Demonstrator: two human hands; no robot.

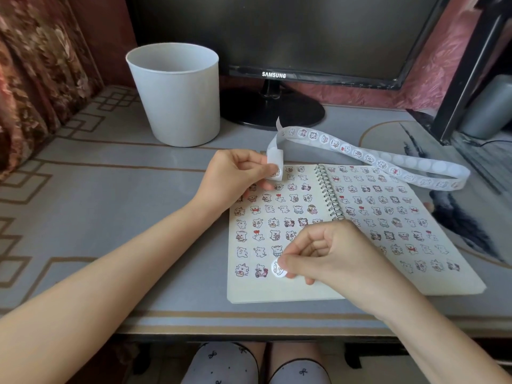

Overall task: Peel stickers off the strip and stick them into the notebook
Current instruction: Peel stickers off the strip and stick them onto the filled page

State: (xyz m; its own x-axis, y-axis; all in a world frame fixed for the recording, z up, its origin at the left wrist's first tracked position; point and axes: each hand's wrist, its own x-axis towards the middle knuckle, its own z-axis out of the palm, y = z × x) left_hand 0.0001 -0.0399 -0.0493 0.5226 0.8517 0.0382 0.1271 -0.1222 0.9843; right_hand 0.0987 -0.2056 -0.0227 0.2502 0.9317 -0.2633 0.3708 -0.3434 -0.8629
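Desk (110,189): right hand (332,253) pinches sticker (277,271) (left hand (235,176) pinches strip (360,155)).

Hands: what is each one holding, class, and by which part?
The left hand pinches the sticker strip at its folded end. The right hand pinches a round sticker by its right edge, at the notebook's left page.

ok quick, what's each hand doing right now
Left hand: pinching the end of the sticker strip.
Right hand: pinching a round sticker low on the notebook, left page.
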